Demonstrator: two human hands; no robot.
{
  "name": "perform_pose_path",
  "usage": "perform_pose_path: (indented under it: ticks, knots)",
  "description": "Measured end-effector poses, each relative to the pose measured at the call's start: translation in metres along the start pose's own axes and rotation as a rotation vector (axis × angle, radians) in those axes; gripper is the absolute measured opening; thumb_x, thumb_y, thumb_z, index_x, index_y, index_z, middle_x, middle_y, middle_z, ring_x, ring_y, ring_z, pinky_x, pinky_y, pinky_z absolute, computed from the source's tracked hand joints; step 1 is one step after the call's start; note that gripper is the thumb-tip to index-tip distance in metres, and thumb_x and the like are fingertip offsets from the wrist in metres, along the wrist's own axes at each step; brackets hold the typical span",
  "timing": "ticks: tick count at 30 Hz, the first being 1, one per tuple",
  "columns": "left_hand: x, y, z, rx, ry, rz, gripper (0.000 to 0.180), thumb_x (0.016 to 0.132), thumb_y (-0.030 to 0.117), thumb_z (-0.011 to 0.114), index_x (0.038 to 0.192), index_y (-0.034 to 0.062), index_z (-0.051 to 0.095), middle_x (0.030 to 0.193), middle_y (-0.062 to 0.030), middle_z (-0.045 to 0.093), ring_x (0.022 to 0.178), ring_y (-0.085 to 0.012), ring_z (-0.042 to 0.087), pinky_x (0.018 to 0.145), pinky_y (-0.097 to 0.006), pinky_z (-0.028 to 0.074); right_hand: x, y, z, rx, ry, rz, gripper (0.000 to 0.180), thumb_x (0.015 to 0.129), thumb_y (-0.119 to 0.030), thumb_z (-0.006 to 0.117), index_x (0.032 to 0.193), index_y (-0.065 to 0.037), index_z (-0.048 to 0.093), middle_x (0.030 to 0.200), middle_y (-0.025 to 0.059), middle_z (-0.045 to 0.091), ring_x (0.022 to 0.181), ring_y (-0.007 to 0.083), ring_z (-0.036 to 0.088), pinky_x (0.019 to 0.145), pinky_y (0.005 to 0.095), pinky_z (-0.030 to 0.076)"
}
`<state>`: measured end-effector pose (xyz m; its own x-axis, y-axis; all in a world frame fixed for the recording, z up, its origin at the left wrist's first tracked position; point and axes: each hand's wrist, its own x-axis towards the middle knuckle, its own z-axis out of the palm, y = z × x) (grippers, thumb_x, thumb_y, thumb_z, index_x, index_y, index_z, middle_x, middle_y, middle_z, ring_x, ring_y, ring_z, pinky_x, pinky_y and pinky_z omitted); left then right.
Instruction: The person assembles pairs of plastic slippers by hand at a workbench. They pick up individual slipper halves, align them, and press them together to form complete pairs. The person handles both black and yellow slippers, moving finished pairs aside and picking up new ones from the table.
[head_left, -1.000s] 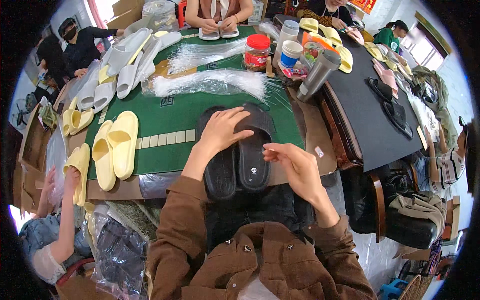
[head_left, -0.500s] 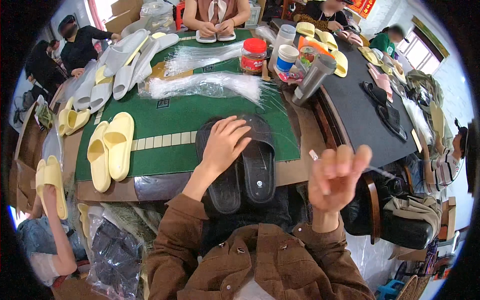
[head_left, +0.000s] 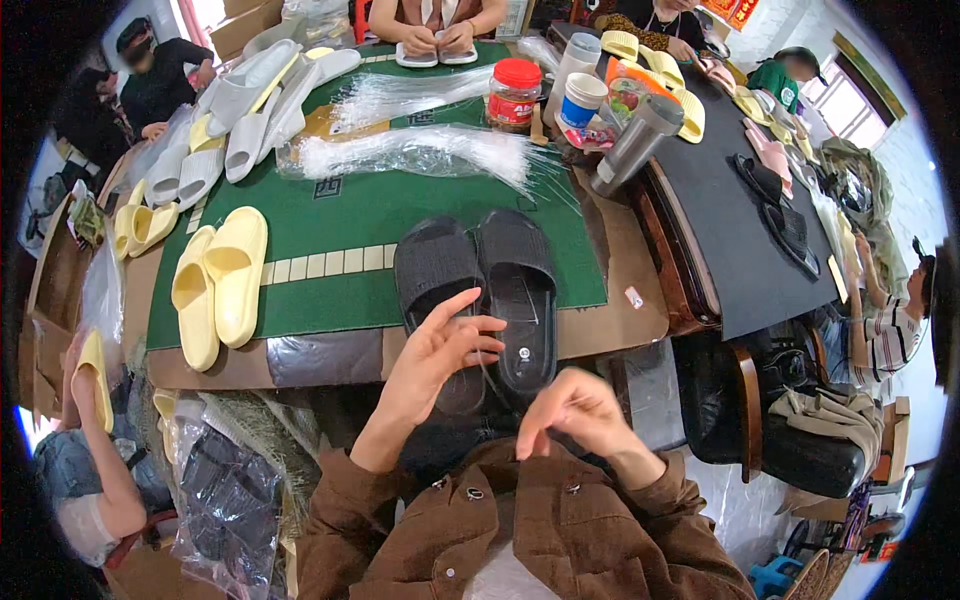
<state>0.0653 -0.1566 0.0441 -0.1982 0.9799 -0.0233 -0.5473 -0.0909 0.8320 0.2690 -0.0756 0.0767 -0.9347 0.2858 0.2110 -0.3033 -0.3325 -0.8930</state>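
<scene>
Black slippers lie paired; left hand open over them, right hand pinched (contents unclear) at four o'clock.

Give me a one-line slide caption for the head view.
Both hands, left hand and right hand, raised above a pair of black slippers at the green table mat edge, yellow slippers alongside.

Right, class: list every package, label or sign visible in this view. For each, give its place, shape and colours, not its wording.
Jar: far side of the green mat, round, clear, red lid, red label.
Paper cup: right of the jar, white and blue print.
Sticker: bare table edge right of the black slippers, small, white with red.
Red sign: top right, yellow marks.
</scene>
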Motion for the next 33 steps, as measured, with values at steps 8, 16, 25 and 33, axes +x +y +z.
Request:
perform_pose_path:
  ticks: [8, 16, 25, 33]
  knots:
    - [0.003, 0.004, -0.01, -0.007, 0.231, 0.141, 0.032, 0.099, 0.011, 0.047, 0.13, 0.0007, 0.05, 0.096, -0.0071, 0.061, 0.07, -0.0062, 0.051, 0.061, -0.02, 0.042, -0.012, 0.014, 0.005, -0.039, -0.076, 0.337, 0.012, 0.1, -0.006, 0.043, 0.102, 0.001, 0.052, 0.095, 0.0165, 0.067, 0.088, 0.0219, 0.067, 0.068, 0.0279, 0.052]
    - [-0.015, 0.017, -0.007, 0.409, 0.442, 0.391, 0.029, 0.098, 0.004, 0.043, 0.126, 0.004, 0.046, 0.099, -0.011, 0.061, 0.055, -0.0116, 0.056, 0.049, -0.021, 0.047, -0.009, 0.007, -0.026, -0.166, 0.476, 0.107, 0.03, 0.097, -0.007, 0.047, 0.123, -0.008, 0.031, 0.085, 0.0169, 0.067, 0.045, 0.0117, 0.054, 0.039, 0.0202, 0.04]
    - [-0.038, -0.032, -0.008, 0.512, 0.103, 0.001, 0.026, 0.093, -0.007, 0.039, 0.118, -0.0036, 0.045, 0.101, -0.0156, 0.058, 0.079, -0.0211, 0.066, 0.069, -0.031, 0.056, 0.028, 0.027, -0.064, -0.542, 0.521, 0.09, 0.015, 0.097, -0.008, 0.049, 0.107, 0.001, 0.055, 0.095, 0.0106, 0.068, 0.074, 0.0123, 0.064, 0.06, 0.0221, 0.047]
    - [-0.012, -0.022, -0.023, 0.784, 0.265, 0.131, 0.028, 0.094, 0.002, 0.049, 0.122, -0.005, 0.051, 0.115, -0.0166, 0.058, 0.088, -0.0208, 0.064, 0.075, -0.03, 0.054, 0.058, 0.046, -0.067, -1.162, 0.425, -0.029, 0.031, 0.089, -0.007, 0.057, 0.118, 0.003, 0.051, 0.108, 0.0202, 0.065, 0.1, 0.0356, 0.063, 0.082, 0.0388, 0.05]
